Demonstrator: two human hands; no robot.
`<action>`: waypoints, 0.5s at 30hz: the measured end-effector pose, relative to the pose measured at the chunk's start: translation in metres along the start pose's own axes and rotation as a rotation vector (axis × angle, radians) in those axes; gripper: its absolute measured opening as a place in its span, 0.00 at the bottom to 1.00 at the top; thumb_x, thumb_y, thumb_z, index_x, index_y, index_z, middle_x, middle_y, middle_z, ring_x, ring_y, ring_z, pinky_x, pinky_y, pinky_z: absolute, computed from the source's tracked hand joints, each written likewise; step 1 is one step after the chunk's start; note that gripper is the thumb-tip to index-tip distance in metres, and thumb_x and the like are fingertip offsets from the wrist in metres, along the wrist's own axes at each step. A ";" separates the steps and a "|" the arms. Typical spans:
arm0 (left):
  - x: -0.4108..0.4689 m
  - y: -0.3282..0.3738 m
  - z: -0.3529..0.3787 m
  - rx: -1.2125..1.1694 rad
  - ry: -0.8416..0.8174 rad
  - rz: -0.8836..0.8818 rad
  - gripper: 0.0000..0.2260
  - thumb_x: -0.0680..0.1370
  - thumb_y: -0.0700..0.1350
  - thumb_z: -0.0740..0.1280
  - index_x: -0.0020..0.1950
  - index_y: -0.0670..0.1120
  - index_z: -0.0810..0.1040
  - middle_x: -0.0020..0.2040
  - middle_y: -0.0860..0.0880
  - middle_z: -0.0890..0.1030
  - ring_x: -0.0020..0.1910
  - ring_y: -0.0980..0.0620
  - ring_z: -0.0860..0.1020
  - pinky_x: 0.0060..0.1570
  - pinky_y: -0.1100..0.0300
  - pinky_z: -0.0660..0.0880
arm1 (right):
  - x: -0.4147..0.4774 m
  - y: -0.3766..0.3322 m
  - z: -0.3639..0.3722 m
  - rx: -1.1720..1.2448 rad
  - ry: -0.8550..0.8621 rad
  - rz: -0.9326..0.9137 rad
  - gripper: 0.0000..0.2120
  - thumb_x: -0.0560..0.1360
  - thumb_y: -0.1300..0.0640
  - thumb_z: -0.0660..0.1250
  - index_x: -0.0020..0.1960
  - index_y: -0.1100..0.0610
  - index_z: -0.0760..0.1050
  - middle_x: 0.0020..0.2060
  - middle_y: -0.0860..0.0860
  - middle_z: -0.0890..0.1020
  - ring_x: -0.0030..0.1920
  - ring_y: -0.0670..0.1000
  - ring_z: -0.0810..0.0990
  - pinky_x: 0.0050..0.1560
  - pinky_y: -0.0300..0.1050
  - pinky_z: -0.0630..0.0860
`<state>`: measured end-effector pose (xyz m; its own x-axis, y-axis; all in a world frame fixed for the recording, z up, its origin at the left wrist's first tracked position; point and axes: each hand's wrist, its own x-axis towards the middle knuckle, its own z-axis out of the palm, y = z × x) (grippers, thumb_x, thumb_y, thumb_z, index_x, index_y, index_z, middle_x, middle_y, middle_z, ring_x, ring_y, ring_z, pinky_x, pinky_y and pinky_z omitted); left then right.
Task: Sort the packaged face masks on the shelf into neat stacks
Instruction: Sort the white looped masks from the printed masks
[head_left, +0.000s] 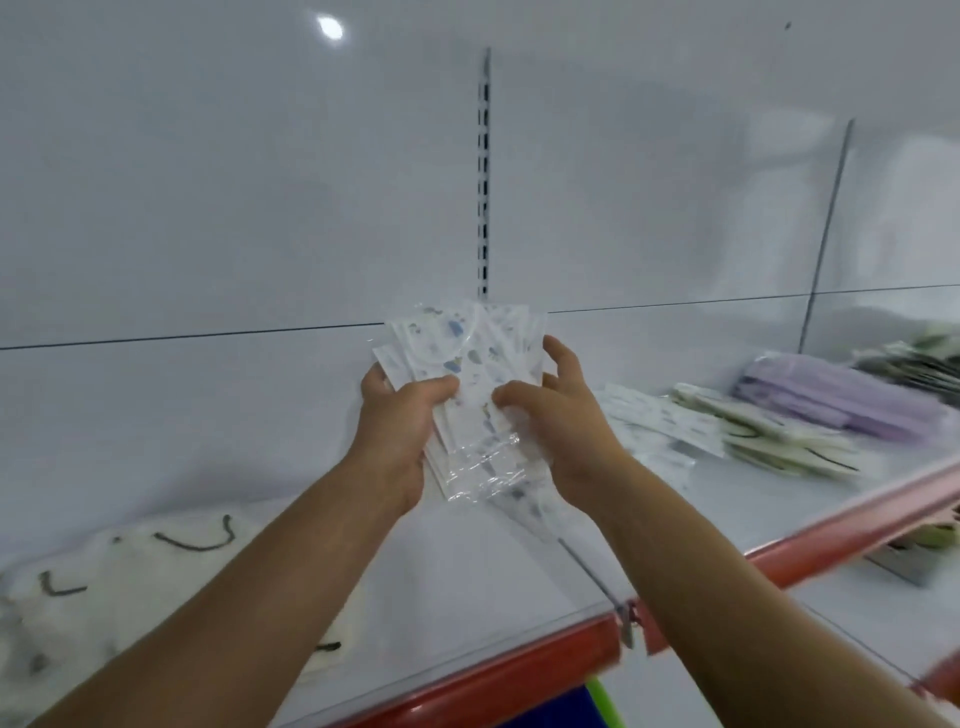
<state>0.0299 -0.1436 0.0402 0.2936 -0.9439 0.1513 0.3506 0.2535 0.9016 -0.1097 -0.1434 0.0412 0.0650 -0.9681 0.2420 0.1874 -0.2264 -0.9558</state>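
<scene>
Your left hand (395, 441) grips the bundle of printed face mask packs (467, 353): thumb (436, 387) clamped across the front, the other fingers wrapped behind and mostly hidden. Your right hand (566, 431) is on the same bundle, with its thumb (511, 397) pressing the front face and its fingers (561, 358) half curled at the right edge. How firmly they bear on it, can't tell. The bundle is held upright and fanned slightly, in the air above the shelf (467, 571) and clear of it, with loose clear wrapper (483, 467) hanging at the bottom between your palms. The shelf is white with a red front strip (519, 670), and a thin wire divider (592, 571) runs front to back just below your right wrist. Right of the divider, in order: a low spread of white printed packs (660, 415), a cream stack with dark ear loops (779, 436), a lilac stack (841, 400), then a dark mixed pile (914, 364) at the frame edge, blurred. Left of your arms is a loose pile of white masks with dark loops (130, 582), also blurred. Behind is a white back panel (208, 208) with a slotted upright (484, 182). A lower shelf (883, 623) shows at bottom right.
</scene>
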 end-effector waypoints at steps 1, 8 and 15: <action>0.001 -0.010 0.017 0.024 0.003 -0.001 0.27 0.74 0.34 0.70 0.70 0.48 0.68 0.57 0.46 0.82 0.50 0.46 0.83 0.45 0.49 0.81 | 0.005 0.000 -0.019 -0.008 0.016 -0.001 0.36 0.73 0.65 0.68 0.74 0.44 0.58 0.54 0.52 0.81 0.49 0.53 0.84 0.40 0.45 0.79; 0.020 -0.086 0.085 0.467 0.049 0.057 0.40 0.75 0.45 0.71 0.78 0.57 0.50 0.74 0.50 0.64 0.68 0.45 0.70 0.63 0.45 0.73 | 0.042 0.027 -0.114 -0.279 0.127 -0.027 0.37 0.74 0.62 0.69 0.77 0.45 0.56 0.64 0.50 0.75 0.59 0.53 0.78 0.59 0.52 0.78; 0.027 -0.135 0.083 1.196 -0.038 0.179 0.25 0.81 0.60 0.58 0.76 0.53 0.64 0.76 0.50 0.65 0.74 0.47 0.64 0.69 0.52 0.62 | 0.052 0.067 -0.155 -0.758 0.103 -0.082 0.20 0.74 0.50 0.68 0.65 0.50 0.74 0.66 0.48 0.73 0.65 0.50 0.71 0.67 0.48 0.69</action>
<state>-0.0836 -0.2204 -0.0433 0.2202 -0.9264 0.3055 -0.7424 0.0440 0.6685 -0.2460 -0.2261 -0.0361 -0.0185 -0.9418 0.3358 -0.5374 -0.2739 -0.7976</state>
